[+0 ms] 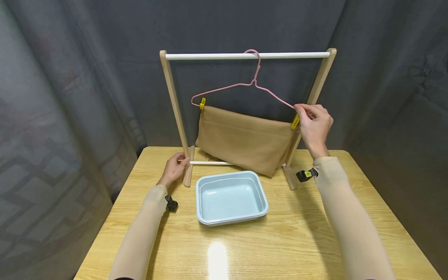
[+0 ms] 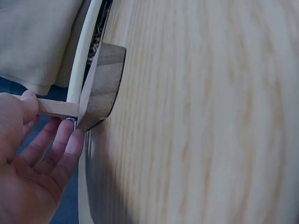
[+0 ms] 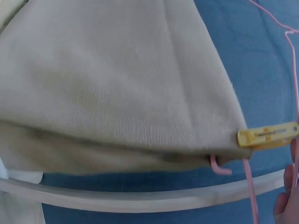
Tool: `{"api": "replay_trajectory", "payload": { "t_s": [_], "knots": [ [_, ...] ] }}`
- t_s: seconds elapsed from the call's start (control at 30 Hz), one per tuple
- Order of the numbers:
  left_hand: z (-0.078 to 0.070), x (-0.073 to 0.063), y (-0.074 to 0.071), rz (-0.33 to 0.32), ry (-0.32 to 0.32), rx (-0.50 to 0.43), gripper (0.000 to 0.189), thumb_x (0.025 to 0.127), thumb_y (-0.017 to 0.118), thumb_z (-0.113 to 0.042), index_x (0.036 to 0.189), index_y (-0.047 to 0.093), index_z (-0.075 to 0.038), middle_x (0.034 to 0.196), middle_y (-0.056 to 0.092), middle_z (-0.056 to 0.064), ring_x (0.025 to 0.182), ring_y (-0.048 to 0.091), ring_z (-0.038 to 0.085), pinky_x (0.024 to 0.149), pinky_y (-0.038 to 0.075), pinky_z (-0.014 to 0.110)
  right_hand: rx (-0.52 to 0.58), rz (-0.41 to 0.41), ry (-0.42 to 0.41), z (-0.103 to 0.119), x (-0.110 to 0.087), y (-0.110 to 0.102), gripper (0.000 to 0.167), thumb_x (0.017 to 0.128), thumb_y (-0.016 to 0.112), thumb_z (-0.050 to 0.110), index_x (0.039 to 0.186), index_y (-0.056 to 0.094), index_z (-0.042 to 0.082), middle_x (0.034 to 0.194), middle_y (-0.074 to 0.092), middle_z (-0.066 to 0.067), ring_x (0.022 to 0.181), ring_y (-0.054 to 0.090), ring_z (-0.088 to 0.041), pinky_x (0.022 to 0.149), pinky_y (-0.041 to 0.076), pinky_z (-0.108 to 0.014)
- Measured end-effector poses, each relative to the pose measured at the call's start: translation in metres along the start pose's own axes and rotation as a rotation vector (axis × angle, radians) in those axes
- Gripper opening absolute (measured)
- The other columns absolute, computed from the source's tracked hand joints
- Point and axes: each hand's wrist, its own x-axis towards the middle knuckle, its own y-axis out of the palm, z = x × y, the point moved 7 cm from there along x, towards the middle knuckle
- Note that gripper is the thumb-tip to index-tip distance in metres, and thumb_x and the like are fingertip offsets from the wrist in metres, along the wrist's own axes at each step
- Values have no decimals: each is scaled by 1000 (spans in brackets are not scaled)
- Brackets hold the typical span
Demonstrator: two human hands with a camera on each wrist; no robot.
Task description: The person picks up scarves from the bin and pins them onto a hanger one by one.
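A pink wire hanger (image 1: pixel 227 87) hooks over the white top rail of a wooden rack (image 1: pixel 172 93). From it hangs a folded tan cloth (image 1: pixel 245 136), its right side lower than its left, with a yellow clothespin (image 1: pixel 202 103) at one corner and a second clothespin (image 3: pixel 268 135) at the other. My right hand (image 1: pixel 316 124) pinches the hanger's right end, fingertips right beside the clothespin handle. Low on the rack's left post, my left hand (image 1: pixel 173 169) grips the wood, thumb on one side and fingers behind, as the left wrist view shows.
A pale blue plastic basin (image 1: pixel 232 221) stands on the wooden table (image 1: pixel 168 249) in front of the rack. The rack's right foot (image 1: pixel 289 178) is near the right wrist camera. Grey curtains (image 1: pixel 70 116) surround the table at the back and sides.
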Motion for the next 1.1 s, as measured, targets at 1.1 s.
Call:
{"api": "replay_trajectory", "payload": {
  "t_s": [1.1],
  "knots": [
    [-3, -33, -29, 87, 4, 50, 50, 114, 51, -34, 151, 56, 0, 143, 63, 26, 127, 66, 45, 100, 58, 51, 111, 20, 224, -26, -49, -85, 22, 102, 71, 10, 113, 78, -7, 85, 72, 30, 78, 66, 6, 66, 43, -11]
  ]
}}
